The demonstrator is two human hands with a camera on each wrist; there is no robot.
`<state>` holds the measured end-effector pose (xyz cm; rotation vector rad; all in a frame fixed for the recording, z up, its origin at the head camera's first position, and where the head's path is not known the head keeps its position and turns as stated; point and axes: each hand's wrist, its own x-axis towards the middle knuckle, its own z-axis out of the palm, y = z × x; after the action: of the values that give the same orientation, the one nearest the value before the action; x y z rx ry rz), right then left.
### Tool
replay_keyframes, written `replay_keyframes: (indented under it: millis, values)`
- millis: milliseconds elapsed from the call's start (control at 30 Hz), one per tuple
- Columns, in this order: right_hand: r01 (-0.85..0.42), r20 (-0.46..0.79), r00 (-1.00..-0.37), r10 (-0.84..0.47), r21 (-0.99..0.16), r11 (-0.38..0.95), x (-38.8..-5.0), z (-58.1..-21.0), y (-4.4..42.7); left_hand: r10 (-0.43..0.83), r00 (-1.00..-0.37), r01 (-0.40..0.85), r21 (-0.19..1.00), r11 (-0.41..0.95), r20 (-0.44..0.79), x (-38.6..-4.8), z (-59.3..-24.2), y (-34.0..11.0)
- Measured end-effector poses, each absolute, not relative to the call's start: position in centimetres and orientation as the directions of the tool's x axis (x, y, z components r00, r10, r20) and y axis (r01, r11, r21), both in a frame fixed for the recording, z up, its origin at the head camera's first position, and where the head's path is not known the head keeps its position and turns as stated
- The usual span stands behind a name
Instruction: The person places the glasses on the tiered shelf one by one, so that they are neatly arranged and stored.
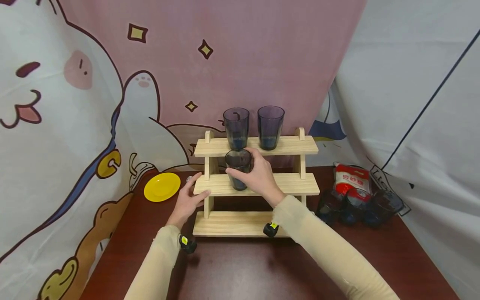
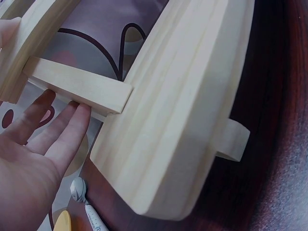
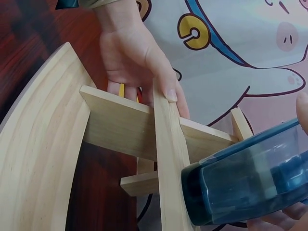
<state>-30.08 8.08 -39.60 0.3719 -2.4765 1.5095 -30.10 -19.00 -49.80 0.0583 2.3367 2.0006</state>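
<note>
A three-tier wooden shelf rack point(image 1: 256, 225) stands on the dark red table. My right hand point(image 1: 261, 176) grips a dark tinted glass point(image 1: 237, 159) between thumb and fingers; in the right wrist view the base of that glass point(image 3: 231, 183) meets the middle board. At the rack's left end, my left hand point(image 1: 186, 202) holds the middle board, its thumb on the front edge. The left wrist view has the fingers point(image 2: 67, 132) against the side upright. Two purple-tinted glasses, a left one point(image 1: 236, 125) and a right one point(image 1: 271, 127), stand upright on the top board.
A yellow plate point(image 1: 162, 187) lies left of the rack, with a spoon point(image 2: 78, 189) near the rack's left end. On the right, three dark glasses point(image 1: 354, 208) stand before a red and white packet point(image 1: 351, 178). Printed cloth point(image 1: 240, 54) hangs behind the table.
</note>
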Motion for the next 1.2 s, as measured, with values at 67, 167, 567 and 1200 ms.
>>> replay_keyframes:
  millis: [67, 167, 567, 1200]
  values:
    - [-0.323, 0.308, -0.945, -0.11, -0.834, 0.447, -30.1, -39.7, 8.2, 0.063, -0.998, -0.017, 0.988, 0.154, -0.027, -30.6, -50.6, -19.2]
    - [-0.317, 0.294, -0.948, -0.123, -0.833, 0.453, -30.1, -39.8, 8.5, 0.057, -0.998, -0.006, 0.988, 0.153, -0.015, -30.7, -51.0, -19.2]
    - [-0.326, 0.278, -0.945, -0.173, -0.848, 0.417, -28.5, -39.7, 11.1, 0.054, -0.999, 0.007, 0.988, 0.155, -0.002, -30.9, -51.2, -19.3]
    - [-0.44, 0.429, -0.892, -0.142, -0.752, 0.49, -24.5, -39.9, 18.6, 0.044, -0.999, 0.01, 0.988, 0.155, 0.003, -30.8, -51.2, -19.2]
